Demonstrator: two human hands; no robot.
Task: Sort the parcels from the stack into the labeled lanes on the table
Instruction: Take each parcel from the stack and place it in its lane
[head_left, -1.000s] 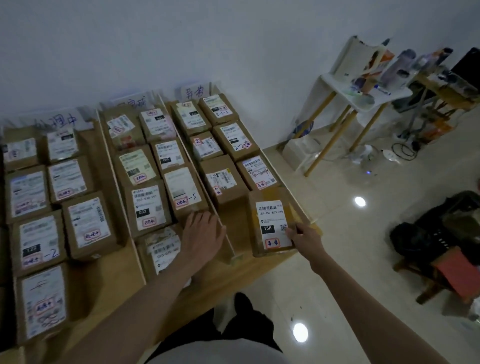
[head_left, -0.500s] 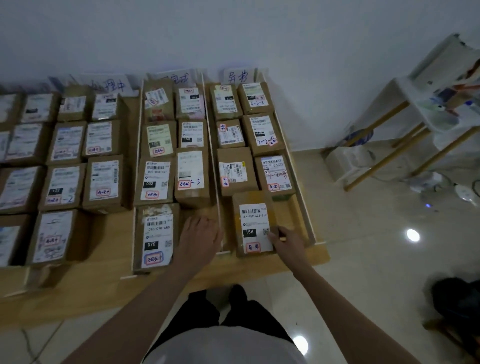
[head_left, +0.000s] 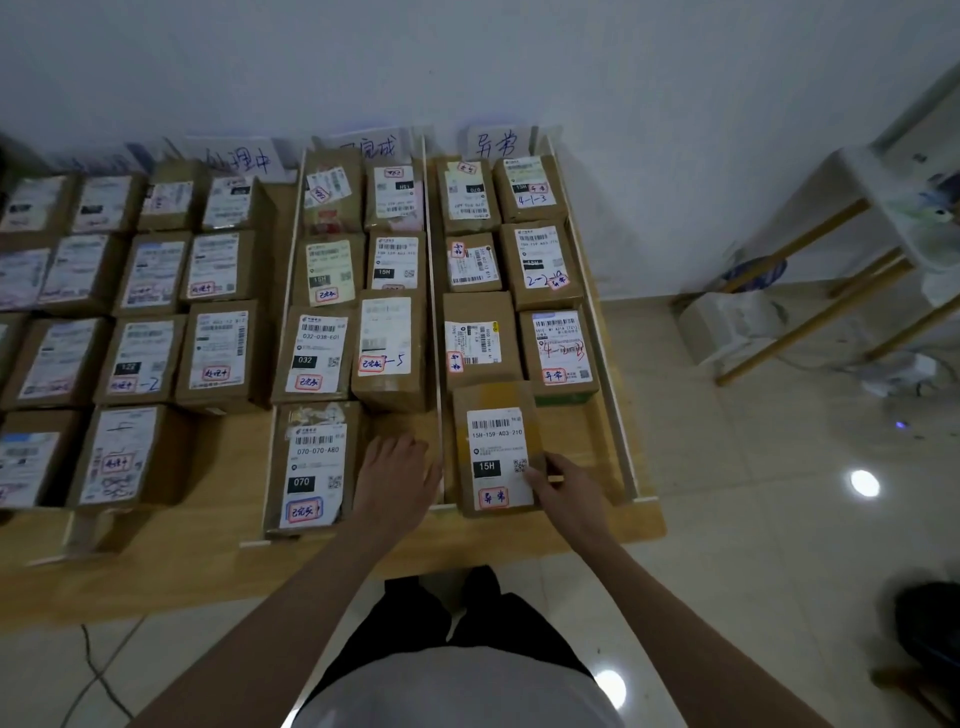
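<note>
A brown parcel with a white "15H" label lies at the front of the right lane, behind it several more parcels. My right hand holds this parcel by its lower right edge, thumb on the label. My left hand rests flat on the bare wood at the front of the middle lane, between the "070" parcel and the thin divider. Handwritten lane signs stand against the wall at the back. No stack of unsorted parcels is in view.
The wooden table carries rows of labeled parcels in every lane, with several more on the left side. A white rail borders the right lane. A white side table and a dark object are on the tiled floor at right.
My view has swung left and squared up to the table. The 15H parcel sits a little straighter in the right lane. Both hands stay where they were.
</note>
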